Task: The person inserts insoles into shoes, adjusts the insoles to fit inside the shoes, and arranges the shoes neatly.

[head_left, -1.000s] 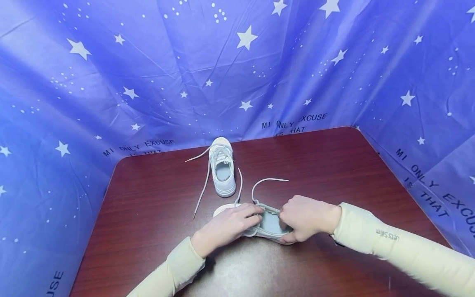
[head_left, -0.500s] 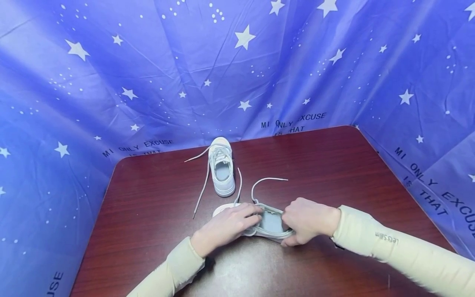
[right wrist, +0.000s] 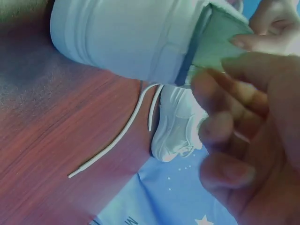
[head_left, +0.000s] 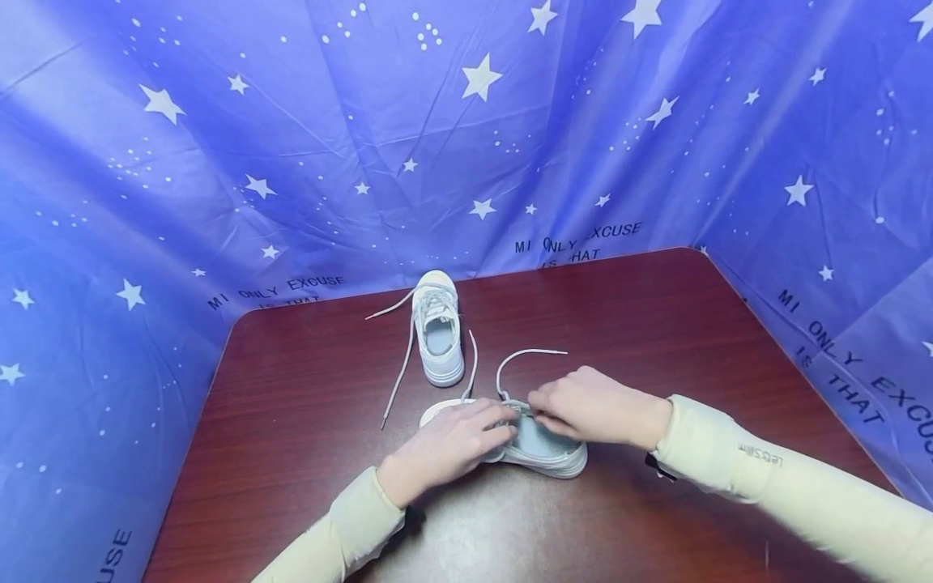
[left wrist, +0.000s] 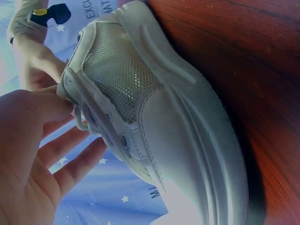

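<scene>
A white sneaker (head_left: 554, 464) lies sideways on the table in front of me, toe left and heel right. Its laces hang loose, one lace end (head_left: 532, 351) curving over the table beyond it. My left hand (head_left: 453, 441) grips the tongue and eyelet area; in the left wrist view the thumb (left wrist: 58, 107) presses there beside the lace. At the far edge of the shoe's opening, my right hand (head_left: 594, 405) pinches the collar with thumb and curled fingers. The grey insole (head_left: 543, 437) shows inside the opening. My left hand covers much of the toe.
Behind stands a second white sneaker (head_left: 443, 368), toe toward the curtain, its lace ends trailing left onto the table. The dark red wooden table (head_left: 313, 389) meets a blue star-printed curtain (head_left: 408, 121) at its back and sides.
My right hand has left the heel and moved left and away from me to the far collar edge, so the heel now shows. The left hand stays on the sneaker.
</scene>
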### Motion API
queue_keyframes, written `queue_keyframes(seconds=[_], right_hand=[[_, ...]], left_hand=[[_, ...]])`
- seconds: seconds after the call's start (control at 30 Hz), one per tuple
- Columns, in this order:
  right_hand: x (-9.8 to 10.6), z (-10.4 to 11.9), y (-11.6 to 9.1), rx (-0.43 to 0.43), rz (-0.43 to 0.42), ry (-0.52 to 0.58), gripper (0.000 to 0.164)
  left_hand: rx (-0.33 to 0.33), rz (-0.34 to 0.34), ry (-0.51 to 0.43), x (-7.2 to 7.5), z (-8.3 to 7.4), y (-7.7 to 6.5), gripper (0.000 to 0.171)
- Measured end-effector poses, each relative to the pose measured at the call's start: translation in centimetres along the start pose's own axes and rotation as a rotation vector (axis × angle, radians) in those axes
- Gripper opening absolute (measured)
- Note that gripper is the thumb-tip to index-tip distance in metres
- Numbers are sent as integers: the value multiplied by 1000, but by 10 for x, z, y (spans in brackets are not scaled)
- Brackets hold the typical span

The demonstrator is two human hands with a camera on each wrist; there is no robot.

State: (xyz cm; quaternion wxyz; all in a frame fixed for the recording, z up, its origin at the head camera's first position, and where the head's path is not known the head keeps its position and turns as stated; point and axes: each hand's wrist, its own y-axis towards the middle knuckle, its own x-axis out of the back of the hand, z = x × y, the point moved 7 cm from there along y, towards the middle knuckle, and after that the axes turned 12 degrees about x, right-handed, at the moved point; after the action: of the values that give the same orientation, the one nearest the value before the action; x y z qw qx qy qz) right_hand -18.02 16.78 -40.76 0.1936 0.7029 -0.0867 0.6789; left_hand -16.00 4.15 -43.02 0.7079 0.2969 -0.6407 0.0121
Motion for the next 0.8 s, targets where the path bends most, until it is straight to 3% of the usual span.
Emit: queue_keyframes(seconds=[0.2,0.37,0.8], right_hand=[[-6,-10,13,-61,-11,-42,20],[-13,-11,23,-46,-11,-51,20],[-19,-9,33,-36,0,-78,21]], left_hand=[[-15,-24,33,3,-1,-1,29],[-13,-15,31,4,-1,-2,32],[-2,-75,-29,10,2,-8,28]])
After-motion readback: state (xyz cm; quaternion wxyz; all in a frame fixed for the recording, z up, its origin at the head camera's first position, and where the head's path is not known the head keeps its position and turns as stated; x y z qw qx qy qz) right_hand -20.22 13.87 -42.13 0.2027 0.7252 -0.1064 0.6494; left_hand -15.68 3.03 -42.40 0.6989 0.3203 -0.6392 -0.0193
